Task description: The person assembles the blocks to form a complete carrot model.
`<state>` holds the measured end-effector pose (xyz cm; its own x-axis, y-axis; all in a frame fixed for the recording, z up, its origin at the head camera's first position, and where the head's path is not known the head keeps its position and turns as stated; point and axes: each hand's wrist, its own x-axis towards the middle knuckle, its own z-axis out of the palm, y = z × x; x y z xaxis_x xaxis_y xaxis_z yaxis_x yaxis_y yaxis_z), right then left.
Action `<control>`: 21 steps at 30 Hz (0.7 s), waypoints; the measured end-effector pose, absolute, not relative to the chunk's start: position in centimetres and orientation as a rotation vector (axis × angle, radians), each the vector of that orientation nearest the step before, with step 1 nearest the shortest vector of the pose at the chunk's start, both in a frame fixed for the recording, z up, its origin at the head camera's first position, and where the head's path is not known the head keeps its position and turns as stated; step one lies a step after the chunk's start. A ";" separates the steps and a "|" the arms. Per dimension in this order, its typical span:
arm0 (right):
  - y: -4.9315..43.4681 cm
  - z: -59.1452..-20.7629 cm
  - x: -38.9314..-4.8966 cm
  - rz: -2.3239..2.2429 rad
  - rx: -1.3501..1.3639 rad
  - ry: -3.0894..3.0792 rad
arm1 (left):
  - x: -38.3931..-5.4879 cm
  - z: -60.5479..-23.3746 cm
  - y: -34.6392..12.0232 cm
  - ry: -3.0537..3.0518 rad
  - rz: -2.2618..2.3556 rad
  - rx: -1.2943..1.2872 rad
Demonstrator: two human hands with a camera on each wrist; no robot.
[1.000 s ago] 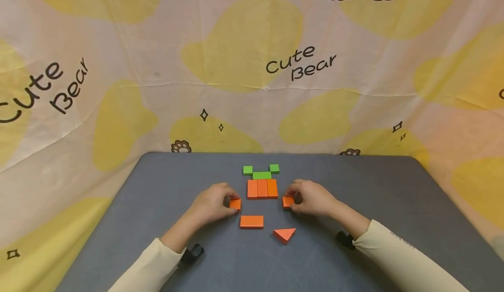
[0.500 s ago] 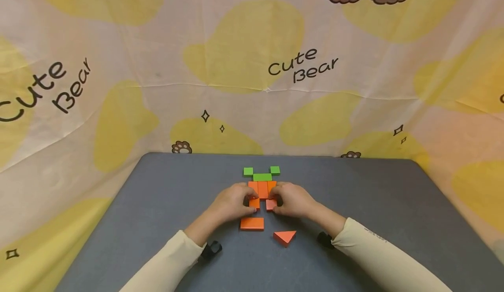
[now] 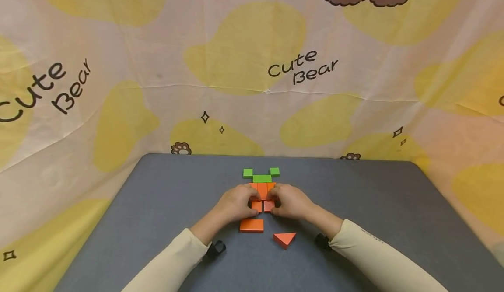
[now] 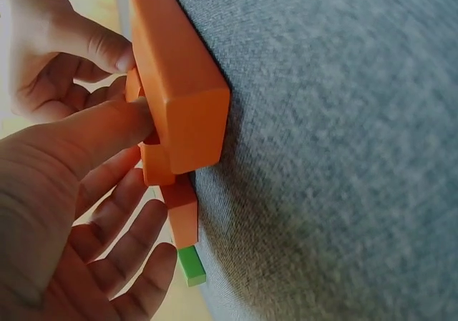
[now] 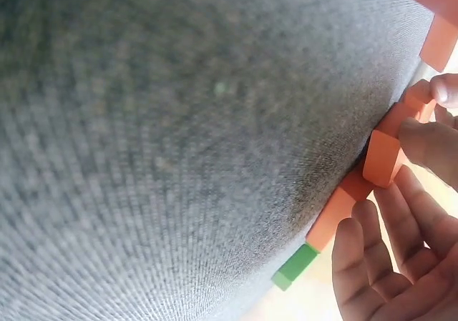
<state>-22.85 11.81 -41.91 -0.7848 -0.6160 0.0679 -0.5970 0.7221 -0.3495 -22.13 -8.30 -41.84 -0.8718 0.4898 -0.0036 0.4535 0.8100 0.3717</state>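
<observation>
Orange block [image 3: 257, 206] and coral block [image 3: 269, 206] sit side by side, narrowly apart, near a row of three tiles [image 3: 262, 192] on the grey counter [image 3: 354, 191]. The left hand [image 3: 237, 201] pinches the orange block; the right hand [image 3: 293, 201] pinches the coral block. Green blocks [image 3: 262, 179] lie beyond the tiles, a long block [image 3: 251, 226] and a triangle [image 3: 284, 239] nearer the person.
</observation>
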 end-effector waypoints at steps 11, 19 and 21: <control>11.9 -41.9 -23.1 -0.581 -1.002 2.858 | -22.2 -42.2 -8.2 2.921 0.536 0.741; 11.9 -42.0 -23.4 -0.585 -1.003 2.852 | -22.4 -42.5 -8.3 2.914 0.561 0.739; 11.8 -42.0 -23.4 -0.581 -1.005 2.854 | -22.4 -42.5 -8.3 2.913 0.558 0.746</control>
